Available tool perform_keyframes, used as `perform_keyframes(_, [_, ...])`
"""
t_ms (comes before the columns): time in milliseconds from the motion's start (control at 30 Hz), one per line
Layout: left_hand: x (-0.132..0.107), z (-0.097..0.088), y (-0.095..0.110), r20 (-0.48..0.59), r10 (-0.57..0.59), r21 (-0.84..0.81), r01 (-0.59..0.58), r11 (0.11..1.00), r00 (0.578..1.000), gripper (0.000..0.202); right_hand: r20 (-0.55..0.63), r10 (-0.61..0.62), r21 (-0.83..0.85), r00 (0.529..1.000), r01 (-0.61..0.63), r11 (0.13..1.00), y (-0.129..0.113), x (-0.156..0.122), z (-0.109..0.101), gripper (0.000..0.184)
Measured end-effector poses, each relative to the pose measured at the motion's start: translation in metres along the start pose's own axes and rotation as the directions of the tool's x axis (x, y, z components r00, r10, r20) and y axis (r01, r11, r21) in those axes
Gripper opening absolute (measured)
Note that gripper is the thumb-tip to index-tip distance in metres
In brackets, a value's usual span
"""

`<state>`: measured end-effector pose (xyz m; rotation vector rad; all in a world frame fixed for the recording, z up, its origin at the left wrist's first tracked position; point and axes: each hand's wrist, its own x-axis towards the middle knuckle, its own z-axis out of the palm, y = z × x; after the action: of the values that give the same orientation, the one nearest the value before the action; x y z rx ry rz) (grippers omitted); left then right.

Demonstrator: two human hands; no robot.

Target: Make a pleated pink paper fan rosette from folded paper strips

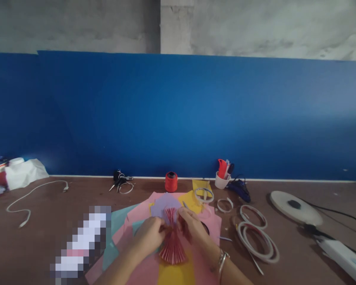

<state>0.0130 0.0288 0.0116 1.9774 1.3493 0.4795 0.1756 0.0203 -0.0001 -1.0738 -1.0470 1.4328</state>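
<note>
Between my two hands is a pleated red paper fan [173,251], pinched at its middle so the folds flare at both ends. My left hand [154,232] has its fingers closed on the fan's left side. From the right, my right hand [192,225] grips near the fan's upper middle, with a bangle on its wrist. Beneath lie overlapping sheets of pink paper [207,257], yellow paper [166,275], purple paper [161,204] and teal paper [114,229]. The exact pinch point is partly hidden by my fingers.
At the back stand a red thread spool [171,183] and a white cup [222,181] with tools. Scissors [118,182] lie to their left. Coiled white tubing [258,241], a round white disc [295,208] and a power strip [344,259] are at right; a white cable [35,184] at left.
</note>
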Motion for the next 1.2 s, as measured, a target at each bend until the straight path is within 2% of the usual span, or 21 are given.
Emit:
perform_keyframes(67, [0.003, 0.000, -0.001, -0.037, -0.022, -0.080, 0.019, 0.997, 0.999, 0.012, 0.011, 0.006, -0.012, 1.000, -0.006, 1.000, 0.001, 0.000, 0.001, 0.038])
perform_keyframes(133, [0.007, 0.001, -0.002, -0.048, -0.092, -0.229, 0.079, 0.970, 0.995, 0.011, 0.023, 0.015, -0.028, 1.000, -0.014, 0.999, 0.003, 0.000, 0.001, 0.040])
perform_keyframes(200, [0.010, 0.003, -0.002, 0.024, -0.178, -0.356, 0.175, 0.918, 0.984, 0.014, 0.039, 0.013, -0.039, 0.999, -0.011, 0.999, 0.006, 0.000, 0.001, 0.041])
perform_keyframes(267, [0.011, 0.005, -0.002, 0.122, -0.219, -0.408, 0.250, 0.878, 0.968, 0.017, 0.081, 0.021, -0.048, 0.996, -0.017, 0.999, 0.009, 0.000, 0.002, 0.041])
perform_keyframes(367, [0.009, 0.009, 0.000, 0.218, -0.220, -0.480, 0.301, 0.824, 0.951, 0.020, 0.137, 0.044, -0.044, 0.990, -0.038, 0.998, 0.012, -0.001, 0.005, 0.042])
perform_keyframes(600, [0.006, 0.013, 0.004, 0.291, -0.160, -0.534, 0.299, 0.791, 0.943, 0.020, 0.187, 0.024, 0.051, 0.982, -0.034, 0.998, 0.012, -0.003, 0.006, 0.041])
perform_keyframes(700, [0.005, 0.011, 0.006, 0.309, -0.142, -0.529, 0.294, 0.796, 0.940, 0.017, 0.167, 0.026, 0.092, 0.986, -0.042, 0.995, 0.013, -0.001, 0.004, 0.040])
perform_keyframes(833, [0.004, 0.009, 0.009, 0.269, -0.144, -0.534, 0.272, 0.801, 0.952, 0.011, 0.083, 0.057, 0.123, 0.995, -0.067, 0.990, 0.013, 0.003, 0.001, 0.040])
perform_keyframes(933, [0.005, 0.011, 0.008, 0.179, -0.104, -0.538, 0.186, 0.823, 0.978, 0.008, 0.050, 0.069, 0.131, 0.996, -0.075, 0.989, 0.014, 0.006, -0.001, 0.039])
perform_keyframes(1033, [0.008, 0.016, 0.001, 0.089, -0.080, -0.522, 0.115, 0.845, 0.993, 0.009, 0.039, 0.077, 0.108, 0.996, -0.081, 0.991, 0.016, 0.008, -0.003, 0.040])
perform_keyframes(1200, [0.015, 0.022, -0.012, 0.023, -0.085, -0.489, 0.085, 0.868, 0.996, 0.006, 0.018, 0.089, 0.068, 0.996, -0.090, 0.994, 0.019, 0.009, -0.004, 0.041])
